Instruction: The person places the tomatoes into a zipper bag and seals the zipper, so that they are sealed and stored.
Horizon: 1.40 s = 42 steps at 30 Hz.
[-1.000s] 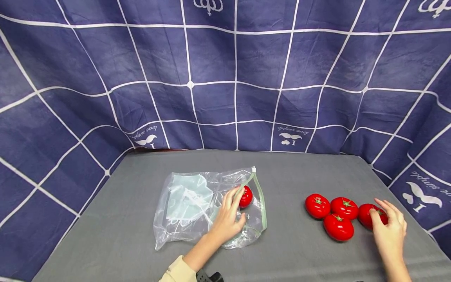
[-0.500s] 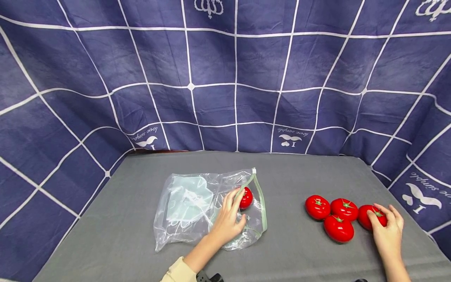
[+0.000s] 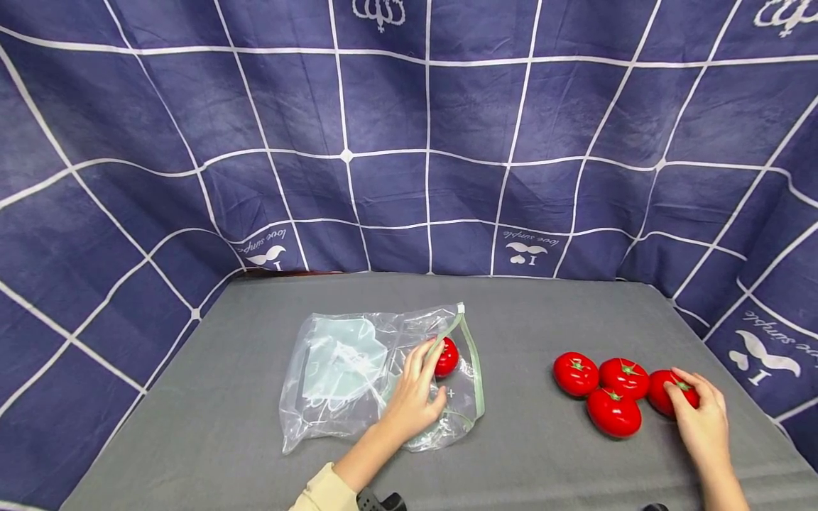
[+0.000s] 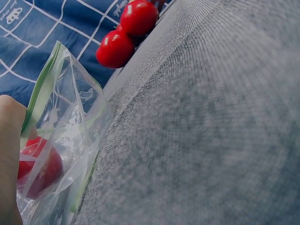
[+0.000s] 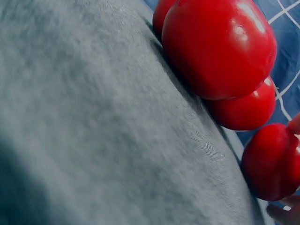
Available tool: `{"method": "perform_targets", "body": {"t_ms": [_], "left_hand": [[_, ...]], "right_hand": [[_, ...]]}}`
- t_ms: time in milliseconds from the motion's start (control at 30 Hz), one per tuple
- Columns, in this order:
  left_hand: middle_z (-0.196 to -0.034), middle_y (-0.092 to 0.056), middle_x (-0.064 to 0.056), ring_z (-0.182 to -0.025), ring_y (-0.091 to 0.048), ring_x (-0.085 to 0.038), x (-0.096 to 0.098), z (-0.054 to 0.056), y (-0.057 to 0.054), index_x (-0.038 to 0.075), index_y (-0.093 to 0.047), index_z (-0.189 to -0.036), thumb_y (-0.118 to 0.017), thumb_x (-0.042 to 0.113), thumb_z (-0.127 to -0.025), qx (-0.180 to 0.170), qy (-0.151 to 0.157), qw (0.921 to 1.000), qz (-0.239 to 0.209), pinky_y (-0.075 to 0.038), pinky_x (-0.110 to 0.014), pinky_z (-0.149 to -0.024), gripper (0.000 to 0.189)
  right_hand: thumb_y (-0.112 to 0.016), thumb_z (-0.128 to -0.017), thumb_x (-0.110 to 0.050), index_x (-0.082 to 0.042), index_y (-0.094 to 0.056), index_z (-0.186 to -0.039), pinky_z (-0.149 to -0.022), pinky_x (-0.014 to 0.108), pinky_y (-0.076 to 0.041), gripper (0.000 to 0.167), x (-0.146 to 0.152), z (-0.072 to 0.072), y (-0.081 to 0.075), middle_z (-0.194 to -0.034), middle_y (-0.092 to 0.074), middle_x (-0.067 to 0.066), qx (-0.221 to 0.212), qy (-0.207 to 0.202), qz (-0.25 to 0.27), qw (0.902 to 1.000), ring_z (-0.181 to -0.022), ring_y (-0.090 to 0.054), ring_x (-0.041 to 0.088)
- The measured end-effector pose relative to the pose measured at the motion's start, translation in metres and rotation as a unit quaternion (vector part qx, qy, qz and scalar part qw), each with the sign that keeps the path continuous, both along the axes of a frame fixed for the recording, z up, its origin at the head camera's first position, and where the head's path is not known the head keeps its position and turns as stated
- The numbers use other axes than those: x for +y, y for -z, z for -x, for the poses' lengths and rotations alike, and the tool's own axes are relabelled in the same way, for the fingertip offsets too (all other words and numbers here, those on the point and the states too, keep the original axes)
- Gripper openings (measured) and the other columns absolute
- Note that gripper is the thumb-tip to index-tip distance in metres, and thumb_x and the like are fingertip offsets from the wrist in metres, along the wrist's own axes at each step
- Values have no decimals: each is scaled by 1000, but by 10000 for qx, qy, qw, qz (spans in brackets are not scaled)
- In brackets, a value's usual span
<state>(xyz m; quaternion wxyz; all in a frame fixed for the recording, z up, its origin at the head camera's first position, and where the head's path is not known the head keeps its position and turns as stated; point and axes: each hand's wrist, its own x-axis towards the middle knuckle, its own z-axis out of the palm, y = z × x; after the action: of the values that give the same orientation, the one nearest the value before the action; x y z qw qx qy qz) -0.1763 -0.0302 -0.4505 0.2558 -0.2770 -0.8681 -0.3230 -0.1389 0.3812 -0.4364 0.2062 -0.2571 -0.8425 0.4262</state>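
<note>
From my remote seat I watch a person work bare-handed at a grey-covered bench (image 3: 524, 461), where a clear green-edged bag (image 3: 402, 328) lies with its mouth toward the right. One red tomato (image 3: 449, 358) sits inside the bag, just within that mouth; my left wrist view shows it through the film. The left hand (image 3: 412, 401) is at the bag's mouth, fingers touching the lip and thumb standing apart; whether this grip pinches the film, I cannot tell. Well to the right of the bag, the right hand (image 3: 706, 426) has a narrow grip on the outermost tomato (image 3: 659, 394), held between thumb and fingers. Three loose tomatoes (image 3: 614, 414) cluster between the bag and that hand. A cream sleeve (image 3: 327, 491) shows on the near side of the bag, while a blue white-gridded curtain (image 3: 476, 191) hangs beyond it.
</note>
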Motion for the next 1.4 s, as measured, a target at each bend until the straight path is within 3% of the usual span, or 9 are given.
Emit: {"method": "perform_targets", "body": {"t_ms": [233,500,833,1033,1133,1233,1300,1367,1400], "left_hand": [[-138,-33,-10,-127,-33,-25,0,0,0,6,-34,-139,-62,11,-69,26,-39,10000,31,-42,-43,-98,75],[-138,-34,-11,-127,-33,-26,1,1,0,4,-34,-138,-62,11,-69,65,-41,10000,57,-43,-43,-96,75],[-138,-35,-12,-127,-34,-25,-1,-1,-3,6,-35,-139,-63,9,-68,-76,-11,9999,-96,-43,-43,-96,76],[-138,-35,-12,-127,-34,-25,-1,-1,-3,6,-34,-139,-63,9,-69,-95,41,9999,-53,-42,-43,-97,76],[-138,-35,-11,-127,-34,-25,0,-1,-4,6,-34,-139,-63,10,-69,-52,12,10000,-26,-42,-42,-97,76],[-138,-35,-12,-126,-34,-26,0,-1,-3,5,-35,-138,-63,11,-68,55,-29,10000,4,-44,-42,-95,76],[-138,-34,-12,-127,-33,-26,0,-1,-3,5,-34,-138,-63,11,-68,72,-40,10000,31,-44,-42,-95,76],[-138,-34,-12,-127,-33,-26,-1,-1,-2,5,-34,-139,-62,12,-68,62,-50,10000,53,-44,-42,-95,76],[-139,-34,-11,-127,-33,-25,-1,-1,-2,6,-33,-139,-62,11,-69,43,-54,10000,57,-43,-42,-96,76]], "right_hand": [[-43,-91,-32,-21,-37,-139,-112,43,-15,50,9,-6,0,-140,-28,24,-322,-582,-470,9967,-138,-18,32],[-42,-92,-30,-9,-21,-143,-95,66,-19,59,22,-9,-6,-134,-22,40,-554,-1554,-910,9821,-129,-16,54],[-49,-87,-44,-11,-33,-138,-84,58,-31,63,18,-10,-21,-132,-31,38,-1213,-775,-915,9854,-118,-29,55],[-54,-85,-42,-14,-41,-135,-75,49,-34,59,13,-16,-28,-128,-37,35,-1005,-416,-1075,9882,-113,-37,53],[-58,-83,-41,-17,-47,-132,-68,37,-33,55,9,-18,-31,-133,-42,21,-734,-212,-1148,9904,-110,-43,46],[-62,-81,-40,-22,-52,-128,-65,24,-31,52,5,-19,-34,-133,-41,-23,-405,-50,-1136,9927,-107,-54,0],[-64,-79,-39,-24,-54,-126,-63,16,-31,50,0,-20,-36,-119,-34,-44,-181,-18,-1114,9936,-88,-43,-27],[-67,-78,-37,-25,-56,-125,-61,7,-29,49,-5,-20,-39,-109,-34,-50,60,-51,-1035,9946,-73,-26,-37],[-67,-78,-35,-23,-57,-124,-61,4,-29,48,-9,-21,-41,-110,-35,-49,175,-86,-1018,9946,-72,-27,-37]]}}
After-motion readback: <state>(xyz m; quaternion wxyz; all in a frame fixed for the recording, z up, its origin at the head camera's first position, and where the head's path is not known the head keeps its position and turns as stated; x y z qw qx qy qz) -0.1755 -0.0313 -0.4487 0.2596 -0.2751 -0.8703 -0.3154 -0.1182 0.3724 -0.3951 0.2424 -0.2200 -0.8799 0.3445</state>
